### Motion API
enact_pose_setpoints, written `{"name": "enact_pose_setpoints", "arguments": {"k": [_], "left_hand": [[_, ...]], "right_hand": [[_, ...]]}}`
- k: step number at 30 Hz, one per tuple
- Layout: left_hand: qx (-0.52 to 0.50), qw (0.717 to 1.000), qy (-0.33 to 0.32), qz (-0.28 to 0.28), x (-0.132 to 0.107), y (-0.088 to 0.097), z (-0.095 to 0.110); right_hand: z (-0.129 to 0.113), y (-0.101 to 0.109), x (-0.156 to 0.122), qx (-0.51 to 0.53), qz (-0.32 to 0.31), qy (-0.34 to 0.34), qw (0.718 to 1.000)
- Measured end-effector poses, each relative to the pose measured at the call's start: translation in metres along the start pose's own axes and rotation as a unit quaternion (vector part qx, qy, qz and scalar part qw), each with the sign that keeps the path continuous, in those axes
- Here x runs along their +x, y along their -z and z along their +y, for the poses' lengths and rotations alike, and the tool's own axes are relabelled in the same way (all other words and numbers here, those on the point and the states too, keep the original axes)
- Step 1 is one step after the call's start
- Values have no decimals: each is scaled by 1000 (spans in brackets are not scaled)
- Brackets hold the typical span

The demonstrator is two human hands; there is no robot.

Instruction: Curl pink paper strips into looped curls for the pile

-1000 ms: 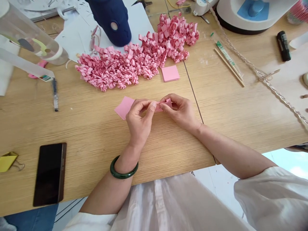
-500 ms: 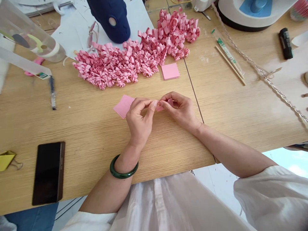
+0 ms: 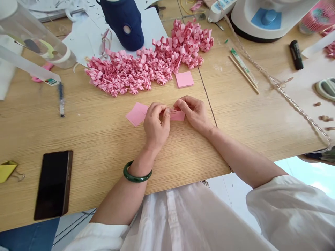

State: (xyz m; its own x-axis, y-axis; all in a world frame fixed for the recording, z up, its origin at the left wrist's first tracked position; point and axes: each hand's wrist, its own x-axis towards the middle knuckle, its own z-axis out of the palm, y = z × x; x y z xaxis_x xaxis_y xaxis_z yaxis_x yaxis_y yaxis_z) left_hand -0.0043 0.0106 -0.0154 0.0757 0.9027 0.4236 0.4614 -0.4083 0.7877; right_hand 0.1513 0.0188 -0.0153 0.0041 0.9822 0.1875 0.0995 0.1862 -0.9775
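Observation:
My left hand (image 3: 156,125) and my right hand (image 3: 192,111) meet over the wooden table (image 3: 104,139), both pinching a small folded pink paper piece (image 3: 178,115) between fingertips. A green bangle (image 3: 136,175) circles my left wrist. A flat pink paper square (image 3: 136,113) lies just left of my left hand. A small stack of pink squares (image 3: 184,79) sits behind my hands. Further back spreads a big pile of curled pink paper strips (image 3: 149,64).
A black phone (image 3: 53,184) lies at the near left, a yellow binder clip (image 3: 7,170) beside it. A pen (image 3: 61,100), a clear bottle (image 3: 39,45), a navy object (image 3: 123,22), chopsticks (image 3: 243,71), a twisted cord (image 3: 288,94) and a white-and-blue appliance (image 3: 267,17) stand around.
The view has shifted slightly. My fingers have worked the pink piece, with my left thumb and fingers curled tighter over it; both hands stay in place.

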Motion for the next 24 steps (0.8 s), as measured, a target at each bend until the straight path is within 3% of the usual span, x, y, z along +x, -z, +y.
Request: {"name": "enact_pose_setpoints", "arguments": {"k": [3,9,13,19,24], "left_hand": [[-45,999,17,-12,2,-2,-6],[-130,985,113,-16,9,-4,-15],[-137,985,108,-20,12,-7,-21],[-134,986,93,-19,16,-10,-31],[-160,984,83,-7,8,-5,-40]], "right_hand": [[2,1,5,44,0,-2,999],[11,-1,8,76,32,-26,996],[15,-4,10,86,57,-11,995],[18,-12,7,101,142,-22,984],[29,-17,-1,99,146,-23,984]]}}
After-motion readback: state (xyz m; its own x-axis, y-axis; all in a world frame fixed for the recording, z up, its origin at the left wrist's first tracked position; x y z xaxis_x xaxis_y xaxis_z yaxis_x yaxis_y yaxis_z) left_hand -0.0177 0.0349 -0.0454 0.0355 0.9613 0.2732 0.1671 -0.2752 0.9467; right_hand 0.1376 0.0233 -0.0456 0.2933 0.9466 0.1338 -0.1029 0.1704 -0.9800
